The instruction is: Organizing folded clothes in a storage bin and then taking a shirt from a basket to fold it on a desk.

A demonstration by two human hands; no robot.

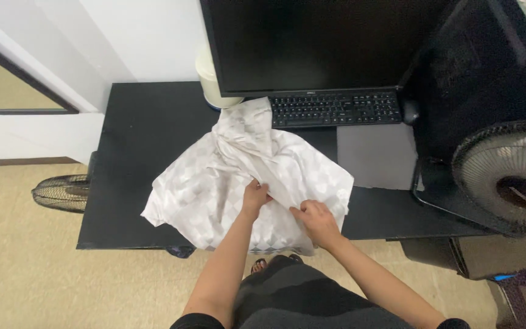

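Note:
A white cloth [214,176] with a faint checkered sheen lies rumpled on the black desk [141,134], one corner reaching up toward the keyboard. My left hand [254,197] pinches a fold near the cloth's middle. My right hand [315,220] grips the same fold a little lower and to the right, close to the desk's front edge. Both forearms come up from the bottom of the view.
A dark monitor [312,42] and a black keyboard [335,108] stand at the back, with a mouse [410,111] and a grey mat [375,155] to the right. A cream jar [213,85] sits behind the cloth. Fans stand at right [509,176] and on the floor at left [62,192].

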